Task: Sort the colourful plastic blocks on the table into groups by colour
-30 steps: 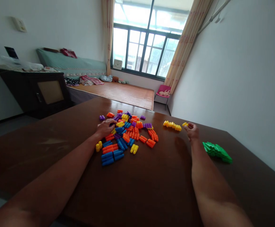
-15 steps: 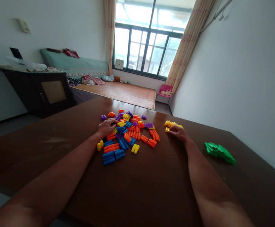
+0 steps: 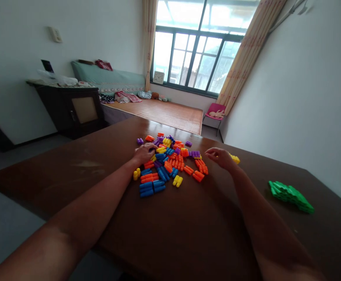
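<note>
A loose pile of orange, blue, yellow and purple plastic pieces lies on the brown table, with orange pieces (image 3: 176,162) in its middle. My left hand (image 3: 145,153) rests at the pile's left side, fingers bent over yellow pieces (image 3: 161,150); whether it grips one is hidden. To the right of the pile, my right hand (image 3: 218,156) is held over the table, fingers apart and nothing seen between them. Behind it, partly covered by the hand, is a group of yellow pieces (image 3: 234,159). A stack of green pieces (image 3: 290,196) lies further right.
The brown table (image 3: 188,226) reaches from my arms to the far edge. Beyond it are a low bed (image 3: 164,114) with a mat, a dark cabinet (image 3: 67,107) at the left, and a pink chair (image 3: 215,109) below the window.
The view has turned a little left, so everything appears shifted right. My right hand has left the yellow group and moved left towards the pile. My left hand stays at the pile.
</note>
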The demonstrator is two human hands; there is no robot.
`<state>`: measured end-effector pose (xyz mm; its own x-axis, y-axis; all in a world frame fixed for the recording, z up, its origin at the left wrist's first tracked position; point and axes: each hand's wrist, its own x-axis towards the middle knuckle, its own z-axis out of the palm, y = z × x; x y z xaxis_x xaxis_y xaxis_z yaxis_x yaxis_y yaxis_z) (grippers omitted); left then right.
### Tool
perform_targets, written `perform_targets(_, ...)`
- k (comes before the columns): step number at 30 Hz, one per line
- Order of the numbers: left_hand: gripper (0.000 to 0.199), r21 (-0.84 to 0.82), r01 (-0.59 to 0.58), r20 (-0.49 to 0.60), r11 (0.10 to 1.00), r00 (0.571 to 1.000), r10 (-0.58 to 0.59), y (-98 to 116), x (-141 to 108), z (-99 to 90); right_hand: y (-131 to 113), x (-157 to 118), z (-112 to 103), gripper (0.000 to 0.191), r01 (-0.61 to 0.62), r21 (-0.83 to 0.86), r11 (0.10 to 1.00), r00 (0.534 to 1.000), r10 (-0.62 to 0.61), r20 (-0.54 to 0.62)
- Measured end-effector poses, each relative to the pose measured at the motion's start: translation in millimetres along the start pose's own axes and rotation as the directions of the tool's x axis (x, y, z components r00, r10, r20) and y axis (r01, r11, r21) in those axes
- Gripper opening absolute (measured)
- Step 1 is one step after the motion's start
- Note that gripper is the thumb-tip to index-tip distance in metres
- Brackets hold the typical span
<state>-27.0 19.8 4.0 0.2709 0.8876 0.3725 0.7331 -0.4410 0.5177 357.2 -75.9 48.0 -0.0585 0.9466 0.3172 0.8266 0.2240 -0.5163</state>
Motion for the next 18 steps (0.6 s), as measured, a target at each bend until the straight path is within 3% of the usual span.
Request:
perform_targets(1,0.029,-0.002,0.003,0.002,1.0,1.0,-0.003,1,-1,-0.7,-26,0,2,0.034,0.078,0.062,0.995,0.983,-0.087,0.164)
perform_targets(2,0.029,-0.003,0.007,0.002,1.0,1.0,-0.007,3,-1,-1.6,-52,-1,6,0.033,0.174,0.142,0.974,0.923,-0.211,0.321)
perform_targets(3,0.029,-0.005,0.011,0.003,1.0,1.0,-0.011,4,-2,-2.3,-75,-3,10,0.032,0.255,0.22,0.942,0.833,-0.33,0.445)
perform_targets(5,0.028,-0.008,0.016,0.005,1.0,1.0,-0.016,6,-3,-3.5,-109,-10,23,0.032,0.385,0.316,0.867,0.645,-0.498,0.58)
perform_targets(6,0.029,-0.009,0.015,0.005,1.0,1.0,-0.015,6,-3,-3.8,-120,-14,30,0.033,0.428,0.317,0.846,0.591,-0.528,0.61)
perform_targets(7,0.029,-0.011,0.014,0.005,1.0,1.0,-0.014,6,-4,-4.0,-125,-17,37,0.033,0.459,0.287,0.841,0.573,-0.527,0.627)
perform_targets(11,0.029,-0.017,0.007,0.005,1.0,1.0,-0.007,5,-3,-3.2,-122,-22,54,0.031,0.483,0.125,0.866,0.648,-0.45,0.614)
perform_targets(14,0.029,-0.013,0.011,0.006,1.0,1.0,-0.011,3,-3,-2.4,-113,-15,49,0.028,0.42,0.146,0.896,0.707,-0.423,0.567)
perform_targets(16,0.028,-0.008,0.01,0.006,1.0,1.0,-0.01,3,-2,-2.1,-99,-8,37,0.03,0.306,0.144,0.941,0.816,-0.337,0.469)
perform_targets(18,0.028,-0.005,0.004,0.007,1.0,1.0,-0.004,2,-2,-1.8,-74,-1,21,0.036,0.15,0.134,0.98,0.942,-0.183,0.282)
